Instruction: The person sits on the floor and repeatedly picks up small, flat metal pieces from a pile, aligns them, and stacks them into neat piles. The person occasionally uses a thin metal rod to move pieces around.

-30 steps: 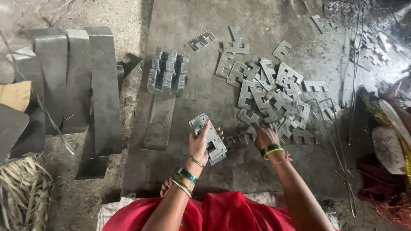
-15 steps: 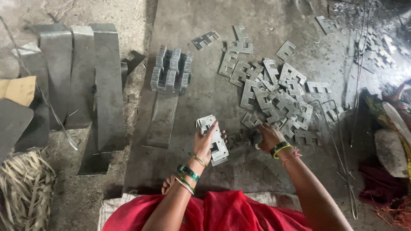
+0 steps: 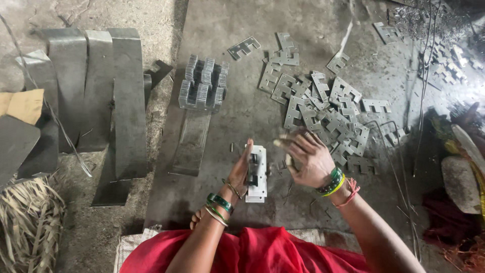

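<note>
The left hand (image 3: 241, 169) grips an upright stack of stamped metal plates (image 3: 256, 174) standing on the near floor. The right hand (image 3: 307, 157), fingers spread and blurred, hovers beside it; whether it holds a plate is unclear. The loose plate pile (image 3: 328, 114) lies farther right

Upright stack of metal plates (image 3: 256, 173)

No packages, labels, signs or screens anywhere here, only bare metal pieces and scrap on the grey floor
</note>
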